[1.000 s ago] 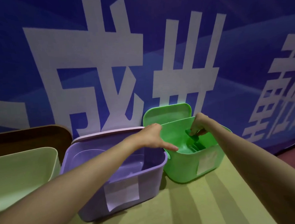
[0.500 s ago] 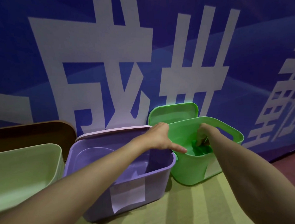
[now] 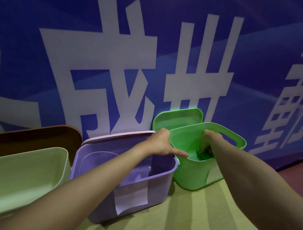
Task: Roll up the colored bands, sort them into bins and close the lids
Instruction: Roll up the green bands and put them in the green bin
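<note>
Bins stand in a row on the desk against a blue banner with large white characters. At the right, the green bin is tipped, its mouth turned toward the person, and its green lid leans upright behind it against the banner. The left hand lies on the near left rim of this bin, thumb stretched straight along the edge; the other fingers are hidden behind the rim, so whether they curl round it cannot be told. The right hand reaches down inside the bin, fingers bent around a dark green band at the bottom; the grip itself is partly hidden by the wrist. Just beside the green bin sits a purple bin with a white label on its front and a pale lid propped behind it. Further left is a pale green bin, with a brown lid standing behind it.
</note>
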`<move>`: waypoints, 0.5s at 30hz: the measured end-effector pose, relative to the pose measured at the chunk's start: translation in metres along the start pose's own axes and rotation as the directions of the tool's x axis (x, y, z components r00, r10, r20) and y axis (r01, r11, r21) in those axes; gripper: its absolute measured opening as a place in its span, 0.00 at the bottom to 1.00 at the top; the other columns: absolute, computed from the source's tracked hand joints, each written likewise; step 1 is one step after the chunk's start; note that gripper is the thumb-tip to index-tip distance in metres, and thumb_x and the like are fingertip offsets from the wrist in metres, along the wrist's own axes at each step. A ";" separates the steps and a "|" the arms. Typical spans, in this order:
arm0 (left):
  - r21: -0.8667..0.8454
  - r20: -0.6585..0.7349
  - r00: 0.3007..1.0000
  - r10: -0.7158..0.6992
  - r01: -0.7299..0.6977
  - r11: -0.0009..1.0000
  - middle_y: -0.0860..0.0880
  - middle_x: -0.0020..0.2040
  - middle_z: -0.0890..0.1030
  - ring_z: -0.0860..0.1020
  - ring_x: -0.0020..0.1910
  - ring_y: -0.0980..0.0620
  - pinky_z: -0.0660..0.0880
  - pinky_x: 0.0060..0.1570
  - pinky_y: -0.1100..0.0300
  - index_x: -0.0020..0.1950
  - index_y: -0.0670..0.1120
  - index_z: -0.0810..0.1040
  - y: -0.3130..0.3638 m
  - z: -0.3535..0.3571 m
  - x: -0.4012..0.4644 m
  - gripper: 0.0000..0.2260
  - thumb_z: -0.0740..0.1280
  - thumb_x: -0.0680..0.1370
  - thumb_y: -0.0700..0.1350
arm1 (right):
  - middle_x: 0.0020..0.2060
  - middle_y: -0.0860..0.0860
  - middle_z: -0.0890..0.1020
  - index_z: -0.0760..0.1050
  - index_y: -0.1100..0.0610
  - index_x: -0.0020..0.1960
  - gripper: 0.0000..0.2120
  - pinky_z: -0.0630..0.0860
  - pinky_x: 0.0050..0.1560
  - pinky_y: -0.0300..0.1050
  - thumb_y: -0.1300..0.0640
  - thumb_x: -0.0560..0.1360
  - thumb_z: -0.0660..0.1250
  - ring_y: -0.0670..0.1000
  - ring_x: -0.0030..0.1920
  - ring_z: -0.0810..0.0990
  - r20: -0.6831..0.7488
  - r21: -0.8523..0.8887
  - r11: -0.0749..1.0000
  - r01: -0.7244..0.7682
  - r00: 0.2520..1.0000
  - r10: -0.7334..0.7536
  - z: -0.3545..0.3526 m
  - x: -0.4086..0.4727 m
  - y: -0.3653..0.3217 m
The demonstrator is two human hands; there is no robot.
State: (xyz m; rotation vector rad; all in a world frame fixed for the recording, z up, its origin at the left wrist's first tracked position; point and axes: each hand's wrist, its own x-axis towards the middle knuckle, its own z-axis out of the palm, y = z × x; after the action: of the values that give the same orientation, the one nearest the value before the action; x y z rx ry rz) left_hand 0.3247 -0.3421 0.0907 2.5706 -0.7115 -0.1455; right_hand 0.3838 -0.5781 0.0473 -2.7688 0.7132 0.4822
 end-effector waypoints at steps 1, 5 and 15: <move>0.007 -0.006 1.000 -0.002 0.002 1.000 0.47 0.46 0.70 0.67 0.41 0.50 0.68 0.40 0.55 0.48 0.41 0.71 0.000 0.000 -0.001 0.31 0.75 0.63 0.64 | 0.52 0.57 0.80 0.72 0.63 0.62 0.30 0.76 0.60 0.55 0.57 0.64 0.80 0.60 0.57 0.80 -0.011 0.005 1.000 0.013 1.000 -0.013 -0.004 -0.002 -0.001; 0.024 -0.036 0.999 0.028 -0.027 0.999 0.44 0.59 0.72 0.72 0.55 0.47 0.69 0.54 0.55 0.59 0.40 0.71 0.001 -0.001 -0.013 0.33 0.74 0.67 0.63 | 0.35 0.55 0.76 0.73 0.64 0.54 0.15 0.79 0.41 0.47 0.61 0.72 0.74 0.55 0.38 0.80 -0.109 -0.024 0.990 0.136 0.985 -0.137 -0.026 -0.031 -0.012; 0.053 -0.370 0.918 0.139 -0.129 0.990 0.43 0.67 0.71 0.70 0.66 0.46 0.64 0.64 0.56 0.71 0.42 0.68 -0.010 -0.033 -0.128 0.25 0.66 0.78 0.53 | 0.58 0.63 0.78 0.74 0.68 0.60 0.22 0.74 0.55 0.50 0.50 0.78 0.66 0.61 0.56 0.77 -0.402 -0.170 0.889 0.425 0.794 -0.456 -0.034 -0.172 -0.041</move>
State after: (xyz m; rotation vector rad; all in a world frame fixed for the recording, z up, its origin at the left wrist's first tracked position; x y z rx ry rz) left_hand 0.2261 -0.2558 0.1127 2.4598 -0.7397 0.3921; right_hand 0.2710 -0.4809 0.1487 -3.0023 0.0947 -0.2195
